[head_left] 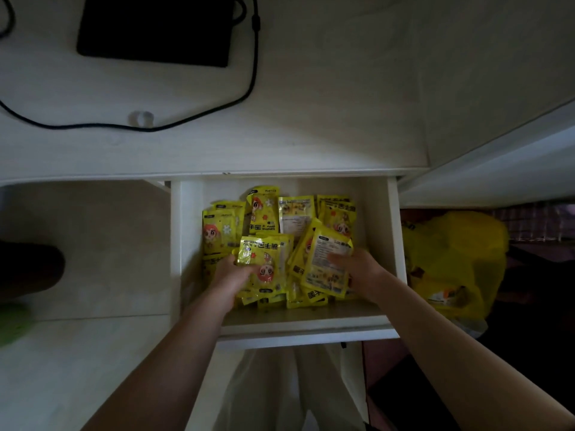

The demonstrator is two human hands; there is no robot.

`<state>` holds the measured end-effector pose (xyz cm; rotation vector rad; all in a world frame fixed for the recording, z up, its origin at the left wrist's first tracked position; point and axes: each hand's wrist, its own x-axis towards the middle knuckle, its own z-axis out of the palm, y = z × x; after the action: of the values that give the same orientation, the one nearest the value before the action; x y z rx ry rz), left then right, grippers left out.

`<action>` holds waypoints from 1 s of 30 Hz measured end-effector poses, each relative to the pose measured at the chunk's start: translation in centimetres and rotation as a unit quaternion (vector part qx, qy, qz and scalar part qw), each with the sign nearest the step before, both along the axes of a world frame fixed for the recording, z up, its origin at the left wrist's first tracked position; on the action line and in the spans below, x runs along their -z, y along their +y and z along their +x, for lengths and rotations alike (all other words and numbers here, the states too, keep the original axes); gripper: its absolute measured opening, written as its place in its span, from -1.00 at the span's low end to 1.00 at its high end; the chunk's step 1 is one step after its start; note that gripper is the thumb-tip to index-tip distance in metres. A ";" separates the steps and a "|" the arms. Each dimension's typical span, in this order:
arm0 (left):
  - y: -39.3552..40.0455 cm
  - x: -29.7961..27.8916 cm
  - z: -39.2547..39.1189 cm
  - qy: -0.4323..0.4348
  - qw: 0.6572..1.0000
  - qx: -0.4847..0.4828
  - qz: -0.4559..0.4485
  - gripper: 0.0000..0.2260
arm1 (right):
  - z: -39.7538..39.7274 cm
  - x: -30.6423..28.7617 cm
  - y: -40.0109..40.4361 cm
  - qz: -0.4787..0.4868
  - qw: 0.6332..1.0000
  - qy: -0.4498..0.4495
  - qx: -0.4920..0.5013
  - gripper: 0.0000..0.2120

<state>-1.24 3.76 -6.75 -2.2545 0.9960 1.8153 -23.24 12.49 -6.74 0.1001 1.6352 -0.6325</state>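
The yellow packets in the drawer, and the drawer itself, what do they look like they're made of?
The yellow packets look like thin glossy plastic film, perhaps foil-lined: they crinkle, catch glints of light and have flat sealed edges. The drawer looks like white-coated board, probably laminated wood or chipboard: its walls are smooth, matt, straight and thick, but the core is not visible.

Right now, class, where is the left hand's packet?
The packet lies in the open drawer, left of centre in the head view, atop the yellow pile, beside the label-side packet the right hand holds.
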 end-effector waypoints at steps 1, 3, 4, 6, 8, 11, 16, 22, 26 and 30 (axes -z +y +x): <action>0.0 -0.1 -0.1 -0.011 1.000 0.013 -0.010 -0.25 | -0.3 0.1 0.1 0.007 1.000 0.002 -0.003 -0.69; -0.1 -0.3 -0.2 -0.033 0.998 0.039 -0.029 -0.37 | -0.9 0.2 0.3 0.025 0.999 0.017 -0.025 -0.68; -0.1 -0.3 -0.2 -0.040 0.997 0.055 -0.039 -0.48 | -1.1 0.2 0.3 0.036 0.998 0.028 -0.039 -0.68; 0.0 -0.5 -0.1 -0.043 0.994 0.079 -0.062 -0.72 | -1.4 0.5 0.3 0.057 0.996 0.048 -0.056 -0.68; 0.2 -0.8 0.1 -0.053 0.989 0.102 -0.088 -0.85 | -1.7 0.5 0.3 0.072 0.994 0.058 -0.057 -0.68; 0.5 -1.5 0.4 -0.084 0.981 0.133 -0.111 -0.89 | -1.9 0.2 0.4 0.075 0.992 0.076 -0.073 -0.69; 1.5 -2.7 1.5 -0.110 0.970 0.155 -0.149 -0.85 | -1.5 -2.3 0.7 0.028 0.955 0.216 -0.202 -0.72; 2.3 -4.9 2.5 -0.093 0.960 0.172 -0.198 -0.63 | 0.0 -5.4 2.1 -0.083 0.906 0.310 -0.275 -0.53; 2.8 -6.1 3.7 -0.053 0.958 0.139 -0.246 -0.62 | 1.0 -6.9 3.5 -0.111 0.894 0.335 -0.278 -0.48; 4.8 -7.7 5.0 0.005 0.963 0.097 -0.250 -0.73 | 2.2 -8.8 6.2 -0.129 0.898 0.342 -0.246 -0.60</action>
<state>3.74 8.51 0.93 -2.2825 1.7768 1.6317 -21.00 18.67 2.08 -0.7944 2.1151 -0.5021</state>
